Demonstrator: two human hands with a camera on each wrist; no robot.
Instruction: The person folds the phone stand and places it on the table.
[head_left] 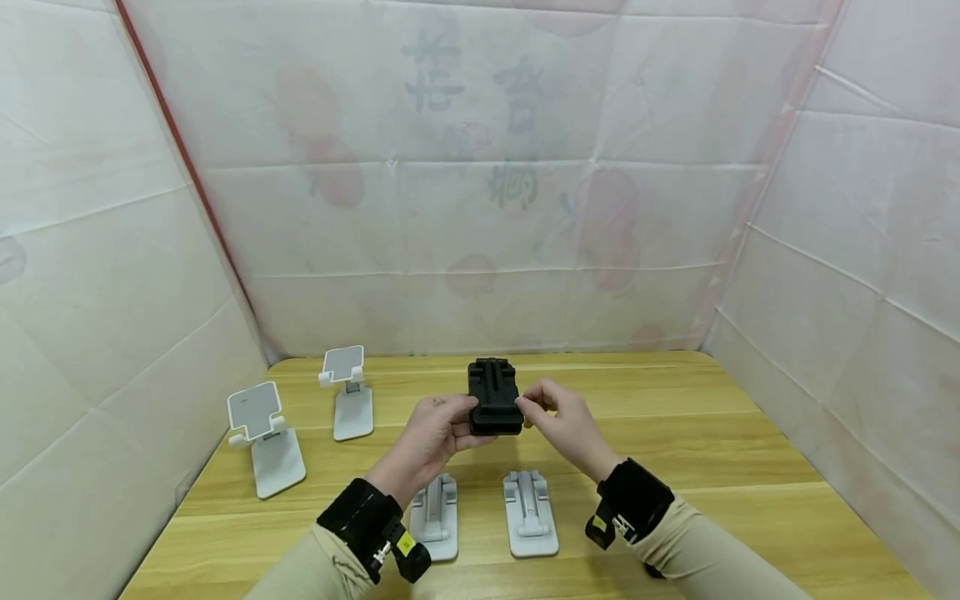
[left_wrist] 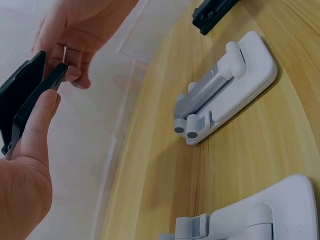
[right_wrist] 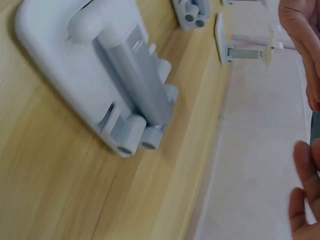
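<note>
Nearest the table's (head_left: 750,467) front edge lie 2 folded white stands flat on the wood, one (head_left: 435,517) under the left wrist and one (head_left: 530,512) just beside it to the right, both directly below the hands. Above them, held clear of the surface over the middle of the table, is the folded black stand (head_left: 494,397). The left hand (head_left: 427,442) grips it from the side, thumb laid along one edge and fingers curled behind, while the right hand (head_left: 566,421) pinches its near right corner between thumb and fingertips; the left wrist view shows the 2 black plates slightly parted at that corner. As I judge it, the risk lies in that small pinch: if the hinge is stiff and gives suddenly, the stand could twist out of the left hand's grip and drop onto the 2 white stands beneath, or a fingertip could be caught between the plates. Farther back toward the left edge stand 2 opened white stands, one (head_left: 264,437) close to the edge and another (head_left: 347,390) near the far left corner, well apart from the hands and not in their way.
</note>
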